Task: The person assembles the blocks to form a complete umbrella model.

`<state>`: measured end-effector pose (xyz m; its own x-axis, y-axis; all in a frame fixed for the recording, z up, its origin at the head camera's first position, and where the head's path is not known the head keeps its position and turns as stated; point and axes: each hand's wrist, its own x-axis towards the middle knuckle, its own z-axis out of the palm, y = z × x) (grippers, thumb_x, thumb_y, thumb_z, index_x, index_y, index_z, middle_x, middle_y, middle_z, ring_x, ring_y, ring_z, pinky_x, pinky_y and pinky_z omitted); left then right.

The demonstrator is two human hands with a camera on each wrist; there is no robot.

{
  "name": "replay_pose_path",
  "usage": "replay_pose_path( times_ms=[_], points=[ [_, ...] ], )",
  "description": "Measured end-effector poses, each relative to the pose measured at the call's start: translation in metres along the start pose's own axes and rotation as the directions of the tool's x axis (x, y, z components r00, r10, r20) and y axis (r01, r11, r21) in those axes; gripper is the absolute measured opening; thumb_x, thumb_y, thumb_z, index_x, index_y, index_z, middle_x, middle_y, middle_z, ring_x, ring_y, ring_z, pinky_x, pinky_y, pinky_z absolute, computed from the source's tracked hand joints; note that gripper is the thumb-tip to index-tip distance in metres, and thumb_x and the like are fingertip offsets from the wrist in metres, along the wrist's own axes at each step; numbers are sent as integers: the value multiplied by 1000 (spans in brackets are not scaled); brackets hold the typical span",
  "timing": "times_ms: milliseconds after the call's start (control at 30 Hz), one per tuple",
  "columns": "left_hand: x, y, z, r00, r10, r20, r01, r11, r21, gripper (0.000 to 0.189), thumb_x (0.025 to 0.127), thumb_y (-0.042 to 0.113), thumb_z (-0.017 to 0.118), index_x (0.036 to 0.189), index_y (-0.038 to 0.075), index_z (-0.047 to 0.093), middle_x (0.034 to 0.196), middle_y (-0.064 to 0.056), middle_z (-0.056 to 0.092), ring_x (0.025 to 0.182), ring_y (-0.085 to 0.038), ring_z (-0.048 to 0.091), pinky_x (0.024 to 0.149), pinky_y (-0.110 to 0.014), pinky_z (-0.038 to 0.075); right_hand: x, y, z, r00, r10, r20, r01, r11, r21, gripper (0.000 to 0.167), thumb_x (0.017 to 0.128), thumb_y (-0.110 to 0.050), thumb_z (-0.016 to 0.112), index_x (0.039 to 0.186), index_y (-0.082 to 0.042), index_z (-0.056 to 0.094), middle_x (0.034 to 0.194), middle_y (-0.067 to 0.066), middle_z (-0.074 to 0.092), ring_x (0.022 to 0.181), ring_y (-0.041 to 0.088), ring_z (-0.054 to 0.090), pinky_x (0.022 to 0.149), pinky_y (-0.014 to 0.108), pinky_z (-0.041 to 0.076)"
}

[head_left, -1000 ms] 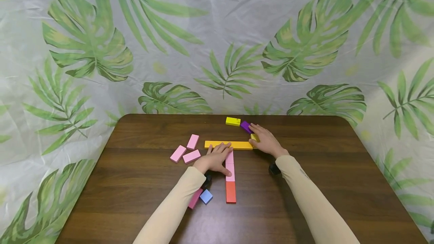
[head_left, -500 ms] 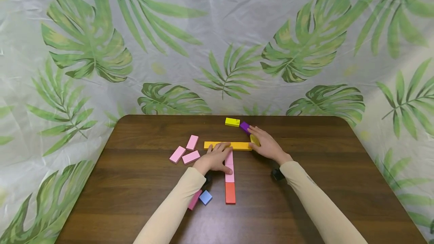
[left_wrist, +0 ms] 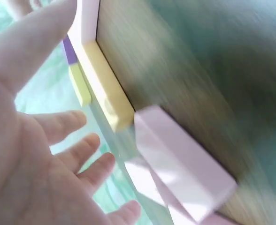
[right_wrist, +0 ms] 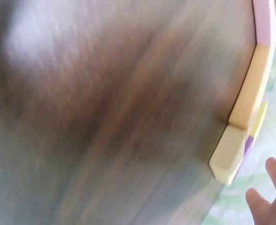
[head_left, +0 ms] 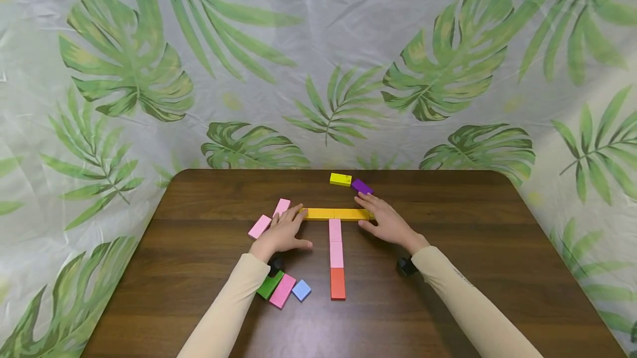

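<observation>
Two orange blocks [head_left: 318, 213] form a crosswise row, with a column of pink blocks [head_left: 335, 243] and a red block [head_left: 337, 283] running down from its middle. At the row's right end my right hand [head_left: 388, 221] hovers with fingers extended, partly hiding a yellow block there; the right wrist view shows this yellow block [right_wrist: 228, 151] against the orange end, fingers apart from it. My left hand [head_left: 282, 232] spreads its fingers over loose pink blocks [head_left: 260, 226] left of the row, hiding one of them. In the left wrist view a pink block [left_wrist: 180, 159] lies beyond the fingers, outside its grasp.
Behind the row lie a bright yellow block [head_left: 340, 179] and a purple block [head_left: 361, 186]. Near my left sleeve are a green block [head_left: 271, 285], a dark pink block [head_left: 282, 291] and a small blue block [head_left: 301, 290]. A leaf-patterned curtain [head_left: 328, 70] hangs behind the wooden table [head_left: 423, 319].
My left hand has moved left off the pink column to the loose pink blocks, uncovering the green block. The yellow block at my right hand has turned into line with the orange row.
</observation>
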<state>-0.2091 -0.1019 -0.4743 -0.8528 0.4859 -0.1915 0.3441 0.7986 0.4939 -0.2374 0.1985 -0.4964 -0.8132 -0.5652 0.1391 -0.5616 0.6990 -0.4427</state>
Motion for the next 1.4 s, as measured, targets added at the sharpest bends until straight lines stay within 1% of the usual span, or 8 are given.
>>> replay_pose_path(
  times_ms=[133,267,500,667,933,1033,1133,1400],
  points=[
    [-12,-9,-7,999,-41,-32,40,999,-31,86,85,32,73,148,-3,27,154,-22,17,140,-40,17,108,-64,7,-3,-8,4,1000,-10,29,10,1000,12,62,93,-24,62,145,0,37,151,19,30,139,39,24,109,58,18],
    [-19,-17,-9,997,-66,-37,64,997,-46,85,87,31,71,148,-6,25,154,-25,17,139,-43,17,107,-64,5,-6,-14,8,999,-32,43,31,999,25,63,93,-25,63,146,-2,37,152,17,30,139,40,22,109,59,18],
    [-25,-23,-7,996,-88,-23,87,994,-60,83,88,31,69,147,-8,26,153,-25,19,139,-43,19,107,-65,5,-7,-25,17,994,-94,60,93,995,26,64,92,-27,62,146,-1,38,151,18,31,139,41,23,108,59,19],
    [-25,-25,-6,996,-85,-30,83,995,-50,83,87,30,70,147,-8,26,153,-26,20,138,-44,20,106,-65,4,-7,-33,22,989,-106,98,105,994,14,65,92,-32,61,146,-2,38,152,17,31,140,38,22,109,57,19],
    [-19,-29,-8,996,-87,-34,87,996,3,84,88,34,68,147,-8,26,152,-24,23,138,-43,23,105,-67,5,-5,-44,26,983,-73,167,74,997,-1,69,92,-41,59,148,-6,36,152,14,31,142,34,18,112,53,14],
    [-15,-29,-10,995,-93,-31,93,996,8,82,89,33,67,147,-8,26,152,-24,24,137,-44,24,105,-67,6,-3,-46,26,980,-72,187,74,997,-4,70,92,-43,57,149,-7,35,153,13,29,143,33,17,112,52,13],
    [-10,-29,-11,994,-104,-28,104,995,8,80,90,33,65,147,-7,26,152,-23,24,137,-44,24,106,-67,5,-2,-47,28,977,-77,199,79,997,-4,71,92,-44,57,149,-8,34,154,12,28,143,34,17,112,51,13],
    [9,-28,-14,995,-94,-29,95,996,3,76,92,34,62,147,-5,28,152,-23,24,139,-40,22,106,-67,5,-1,-46,33,973,-61,224,69,997,-30,73,92,-47,55,150,-8,32,155,11,27,143,33,16,113,49,12]
  ],
)
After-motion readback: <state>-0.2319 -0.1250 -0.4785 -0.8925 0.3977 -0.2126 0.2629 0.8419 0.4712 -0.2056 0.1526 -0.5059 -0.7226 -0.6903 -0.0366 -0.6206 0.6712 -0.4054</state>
